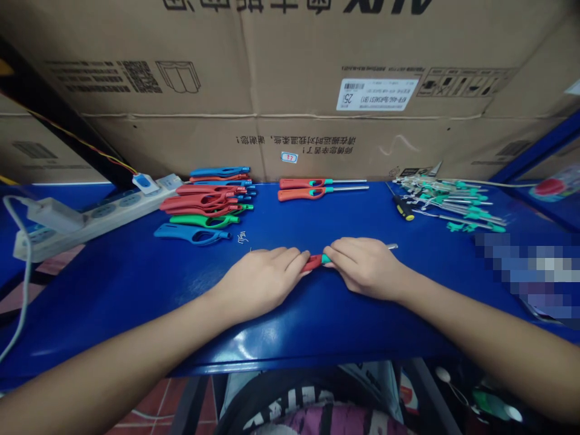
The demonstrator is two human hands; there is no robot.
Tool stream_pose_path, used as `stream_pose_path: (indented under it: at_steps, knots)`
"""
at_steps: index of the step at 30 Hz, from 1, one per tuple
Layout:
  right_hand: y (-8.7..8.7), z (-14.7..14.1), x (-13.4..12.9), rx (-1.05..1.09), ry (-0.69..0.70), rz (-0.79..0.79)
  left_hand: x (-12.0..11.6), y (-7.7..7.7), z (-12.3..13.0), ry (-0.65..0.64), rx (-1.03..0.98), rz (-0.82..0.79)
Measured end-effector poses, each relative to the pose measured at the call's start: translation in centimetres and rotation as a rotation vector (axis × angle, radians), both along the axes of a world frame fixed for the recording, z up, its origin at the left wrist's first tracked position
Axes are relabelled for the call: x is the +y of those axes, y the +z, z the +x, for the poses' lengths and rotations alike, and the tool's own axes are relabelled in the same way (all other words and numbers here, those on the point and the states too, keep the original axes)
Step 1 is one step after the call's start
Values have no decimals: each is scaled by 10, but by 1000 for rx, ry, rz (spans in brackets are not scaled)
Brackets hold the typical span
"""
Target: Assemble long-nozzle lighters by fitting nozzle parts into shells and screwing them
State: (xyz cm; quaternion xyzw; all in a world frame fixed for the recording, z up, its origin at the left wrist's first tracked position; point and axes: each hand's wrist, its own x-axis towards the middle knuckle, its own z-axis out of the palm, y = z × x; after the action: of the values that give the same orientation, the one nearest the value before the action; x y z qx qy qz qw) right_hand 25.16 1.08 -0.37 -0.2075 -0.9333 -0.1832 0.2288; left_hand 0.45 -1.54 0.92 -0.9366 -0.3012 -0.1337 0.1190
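A long-nosed lighter (312, 263) with a red handle lies level between my hands, low over the blue table. My left hand (260, 281) is closed around its red handle, most of which is hidden by the fingers. On the teal collar and metal tube my right hand (365, 266) is closed, and the tube's tip shows past the knuckles. Two whole lighters (301, 194), red-orange with metal tubes, lie side by side behind my hands. Loose handles (194, 234) in blue, green and red are piled at the left. Metal tubes with teal parts (466, 205) lie heaped at the right.
A white power strip (109, 208) with plugs runs along the left. Tiny metal bits (241, 237) lie near the handles. A yellow-black screwdriver (402, 207) sits by the tube heap. A cardboard sheet (290, 78) walls off the back of the blue table (190, 314).
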Motion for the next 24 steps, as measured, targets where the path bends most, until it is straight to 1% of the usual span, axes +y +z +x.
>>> stream_pose_path:
  at_steps: [2,5,10,13,15,18,21,24]
  knots:
    - [-1,-2,-4,30,4,1,-1,-1,0,-28,-1,58]
    - [-4,-4,-8,64,-9,-56,-1,-4,0,-56,-3,101]
    - [-10,-7,-9,65,-25,-218,1,-7,-1,-45,61,47]
    - [-8,-7,-5,46,-61,-339,4,-4,0,-4,103,-25]
    - [-3,-6,0,40,-87,-448,6,-2,0,33,88,-78]
    - [3,2,9,38,-163,-597,8,-1,-1,67,57,-129]
    - [8,16,21,37,-244,-672,9,-2,-5,118,35,-145]
    - [12,31,31,-5,-238,-708,11,-3,-8,186,9,-150]
